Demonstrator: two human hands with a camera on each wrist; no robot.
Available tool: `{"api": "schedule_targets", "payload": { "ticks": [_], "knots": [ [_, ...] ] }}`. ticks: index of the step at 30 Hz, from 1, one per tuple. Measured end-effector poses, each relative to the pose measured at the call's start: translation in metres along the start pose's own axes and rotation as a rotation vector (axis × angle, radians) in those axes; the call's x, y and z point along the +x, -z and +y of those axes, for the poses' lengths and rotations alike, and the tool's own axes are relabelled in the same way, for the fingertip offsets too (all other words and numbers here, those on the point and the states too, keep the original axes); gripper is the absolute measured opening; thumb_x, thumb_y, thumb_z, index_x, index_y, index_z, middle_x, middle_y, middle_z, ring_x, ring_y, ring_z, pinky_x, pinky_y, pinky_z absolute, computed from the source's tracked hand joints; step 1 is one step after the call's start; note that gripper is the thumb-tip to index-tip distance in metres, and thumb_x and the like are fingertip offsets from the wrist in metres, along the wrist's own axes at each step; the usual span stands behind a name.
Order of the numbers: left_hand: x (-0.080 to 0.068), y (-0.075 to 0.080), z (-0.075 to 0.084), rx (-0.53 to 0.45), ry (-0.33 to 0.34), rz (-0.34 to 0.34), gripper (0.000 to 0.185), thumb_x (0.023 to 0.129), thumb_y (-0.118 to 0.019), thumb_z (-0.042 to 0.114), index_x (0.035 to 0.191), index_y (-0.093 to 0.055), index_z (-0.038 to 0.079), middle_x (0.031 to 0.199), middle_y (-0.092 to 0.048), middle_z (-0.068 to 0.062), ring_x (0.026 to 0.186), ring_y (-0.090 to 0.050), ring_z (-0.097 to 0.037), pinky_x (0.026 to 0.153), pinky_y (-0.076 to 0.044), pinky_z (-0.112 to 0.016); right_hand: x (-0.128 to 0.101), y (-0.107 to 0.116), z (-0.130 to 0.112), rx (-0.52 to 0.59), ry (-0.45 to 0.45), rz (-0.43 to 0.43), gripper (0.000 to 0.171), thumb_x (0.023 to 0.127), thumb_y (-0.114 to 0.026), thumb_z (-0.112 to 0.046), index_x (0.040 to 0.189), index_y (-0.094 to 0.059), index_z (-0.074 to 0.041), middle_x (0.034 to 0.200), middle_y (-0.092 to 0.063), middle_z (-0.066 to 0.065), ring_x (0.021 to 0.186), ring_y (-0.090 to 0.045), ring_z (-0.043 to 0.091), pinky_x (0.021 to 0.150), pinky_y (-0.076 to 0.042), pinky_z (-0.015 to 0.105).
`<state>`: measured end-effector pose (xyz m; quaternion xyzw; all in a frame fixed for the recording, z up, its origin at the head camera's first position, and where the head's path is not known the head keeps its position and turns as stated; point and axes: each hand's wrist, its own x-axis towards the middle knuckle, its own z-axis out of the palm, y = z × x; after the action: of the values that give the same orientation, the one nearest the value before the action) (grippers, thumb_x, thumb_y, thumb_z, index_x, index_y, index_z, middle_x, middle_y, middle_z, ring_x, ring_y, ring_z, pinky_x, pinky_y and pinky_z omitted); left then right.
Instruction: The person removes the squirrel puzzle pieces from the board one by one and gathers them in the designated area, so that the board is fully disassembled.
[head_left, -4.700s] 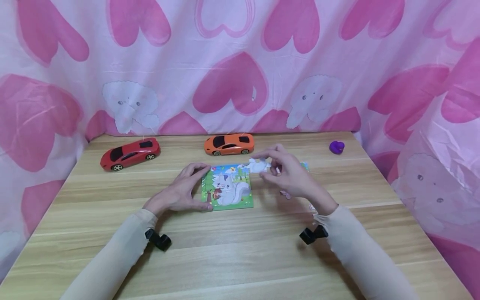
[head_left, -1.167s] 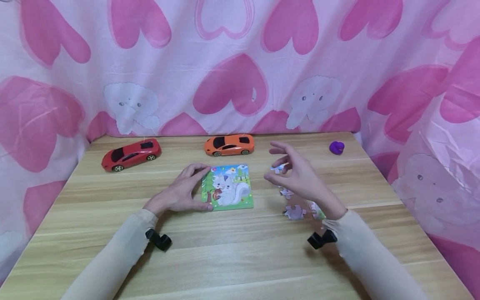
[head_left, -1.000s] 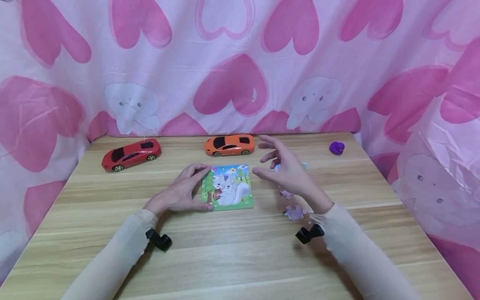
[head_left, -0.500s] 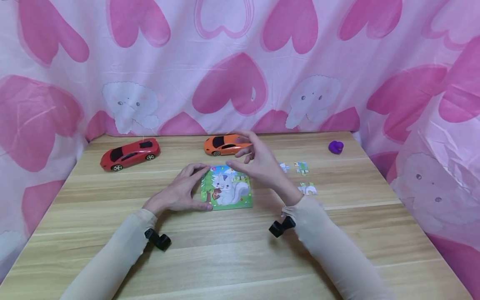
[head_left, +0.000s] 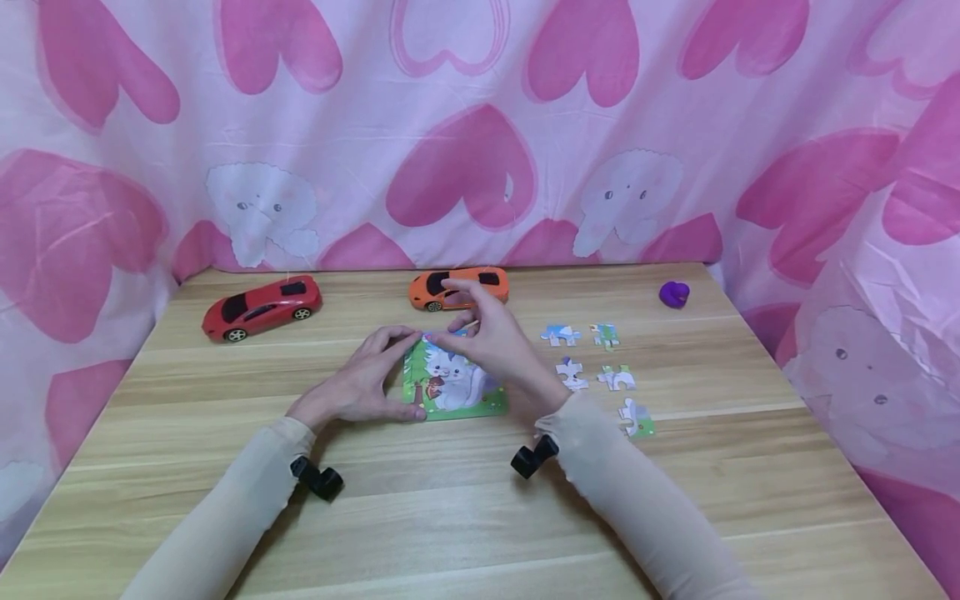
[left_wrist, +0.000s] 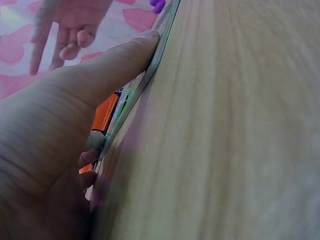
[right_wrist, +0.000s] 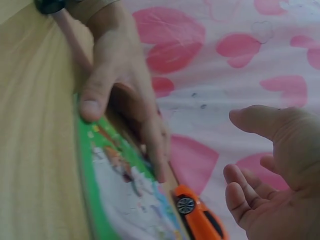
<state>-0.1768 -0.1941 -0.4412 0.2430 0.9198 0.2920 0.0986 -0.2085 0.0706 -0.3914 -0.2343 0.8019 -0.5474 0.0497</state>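
In the middle of the head view, the left hand [head_left: 358, 385] holds the left edge of the puzzle board [head_left: 452, 392] on the bench [head_left: 480, 508]. Its thumb presses the near left corner and its fingers curl against the far left corner, so its grip is closed on the board's edge. The right hand [head_left: 491, 346] hovers over the top of the board, just right of center in the frame. Its fingers are loosely bent and spread, the thumb reaching toward the board's upper left corner, and the right wrist view shows its palm empty.

Five loose puzzle pieces lie on the bench to the right of the board, among them a blue piece [head_left: 560, 335] and a green piece [head_left: 636, 419], all apart from both hands. Behind the board stands an orange toy car [head_left: 459, 287]; a red toy car [head_left: 259, 307] sits at center left, and a small purple object [head_left: 673, 293] at the far right edge of the bench.
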Motion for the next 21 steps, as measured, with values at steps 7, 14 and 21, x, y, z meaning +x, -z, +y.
{"api": "schedule_targets", "payload": {
  "ticks": [7,14,21],
  "knots": [
    [0.000,0.000,0.000,0.000,-0.002,0.004,0.131,0.079,-0.096,0.063,0.177,-0.028,0.011,0.178,-0.025,-0.013,0.164,-0.024,-0.036,0.135,-0.024,-0.067,-0.003,-0.011,0.014,-0.043,-0.023,-0.059,0.080,0.096,-0.091,-0.019,0.165,-0.049,-0.013,0.146,-0.064,0.017,0.103,-0.071,0.021,0.087,-0.064,0.032],
    [-0.001,0.000,0.001,0.003,0.000,0.003,0.130,0.080,-0.095,0.064,0.177,-0.028,0.011,0.177,-0.026,-0.012,0.164,-0.025,-0.037,0.135,-0.025,-0.068,-0.005,-0.024,0.026,-0.134,-0.078,-0.097,0.080,0.094,-0.094,-0.022,0.162,-0.053,-0.012,0.138,-0.068,0.012,0.095,-0.070,0.017,0.077,-0.063,0.030],
    [0.000,0.000,-0.001,0.004,-0.006,0.005,0.131,0.080,-0.096,0.063,0.178,-0.026,0.010,0.178,-0.025,-0.013,0.165,-0.023,-0.037,0.136,-0.022,-0.065,-0.003,-0.034,0.031,-0.257,-0.093,-0.095,0.069,0.093,-0.095,-0.025,0.151,-0.061,-0.010,0.125,-0.069,0.004,0.089,-0.067,0.014,0.070,-0.059,0.026]
  ]
}}
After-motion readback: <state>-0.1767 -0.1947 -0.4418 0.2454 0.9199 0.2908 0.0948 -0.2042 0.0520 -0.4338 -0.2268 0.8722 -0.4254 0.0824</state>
